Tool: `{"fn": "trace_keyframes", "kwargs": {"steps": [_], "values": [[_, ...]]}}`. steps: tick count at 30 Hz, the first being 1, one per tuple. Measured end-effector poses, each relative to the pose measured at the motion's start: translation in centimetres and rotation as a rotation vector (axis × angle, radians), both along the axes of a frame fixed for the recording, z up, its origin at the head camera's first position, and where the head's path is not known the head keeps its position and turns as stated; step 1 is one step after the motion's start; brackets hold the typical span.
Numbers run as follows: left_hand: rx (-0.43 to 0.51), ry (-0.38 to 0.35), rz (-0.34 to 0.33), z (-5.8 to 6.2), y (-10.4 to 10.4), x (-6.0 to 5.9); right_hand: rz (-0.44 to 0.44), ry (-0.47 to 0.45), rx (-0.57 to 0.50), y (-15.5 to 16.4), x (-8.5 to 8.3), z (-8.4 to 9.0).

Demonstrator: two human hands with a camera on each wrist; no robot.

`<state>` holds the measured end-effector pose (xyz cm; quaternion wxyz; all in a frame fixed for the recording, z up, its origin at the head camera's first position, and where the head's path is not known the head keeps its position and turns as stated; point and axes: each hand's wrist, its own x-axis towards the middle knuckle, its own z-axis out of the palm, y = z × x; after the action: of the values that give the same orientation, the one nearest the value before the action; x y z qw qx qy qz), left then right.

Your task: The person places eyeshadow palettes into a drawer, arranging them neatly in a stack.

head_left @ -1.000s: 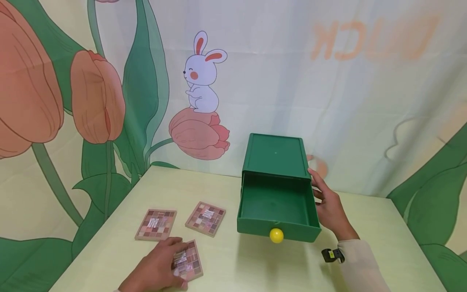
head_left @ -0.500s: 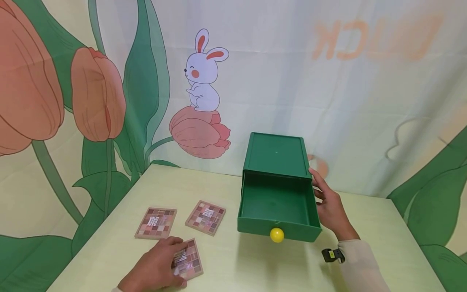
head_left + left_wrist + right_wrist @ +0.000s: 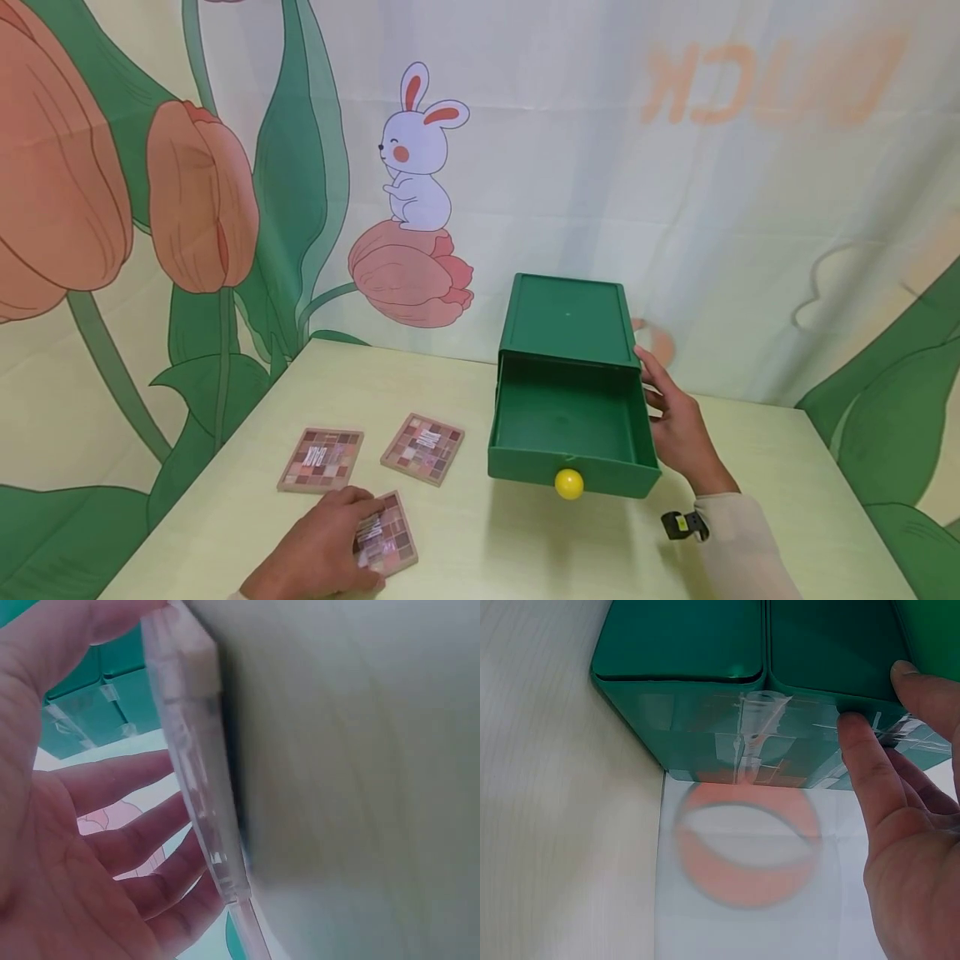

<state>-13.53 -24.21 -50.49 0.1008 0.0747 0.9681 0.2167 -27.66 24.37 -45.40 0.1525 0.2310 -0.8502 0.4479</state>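
Near the front left of the table, my left hand spans an eyeshadow palette, with the thumb at its near edge and the fingers at its far side. In the left wrist view, the palette is seen edge-on, low over the table. A green drawer box stands at the right, its upper drawer pulled out, with a yellow knob. My right hand rests against the box's right side; in the right wrist view, extended fingers touch the taped side wall.
Two more eyeshadow palettes lie flat beyond my left hand: one at the left, another nearer the box. A printed curtain hangs right behind the pale table. The pulled-out drawer overhangs the tabletop.
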Motion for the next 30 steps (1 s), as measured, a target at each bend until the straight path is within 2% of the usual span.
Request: {"fn": "trace_keyframes", "kwargs": {"steps": [4,8,18,23,27,30], "values": [[0.014,0.005,-0.008,0.4,-0.2,0.0,0.0,-0.002,0.0,0.0,0.0,0.0],[0.039,0.051,-0.031,1.5,-0.4,-0.3,0.004,0.001,-0.003,0.0,0.1,0.0],[0.101,0.203,-0.083,5.5,-0.2,-1.6,0.002,0.013,-0.001,0.0,0.1,0.0],[0.099,0.222,-0.092,7.7,0.4,-2.2,0.008,0.004,-0.007,0.2,0.1,0.0],[0.064,0.253,-0.1,9.4,0.8,-2.5,0.0,-0.004,-0.003,0.2,-0.3,-0.1],[0.087,0.263,-0.119,10.5,1.1,-2.8,-0.009,-0.012,0.001,0.2,-0.3,-0.2]]}}
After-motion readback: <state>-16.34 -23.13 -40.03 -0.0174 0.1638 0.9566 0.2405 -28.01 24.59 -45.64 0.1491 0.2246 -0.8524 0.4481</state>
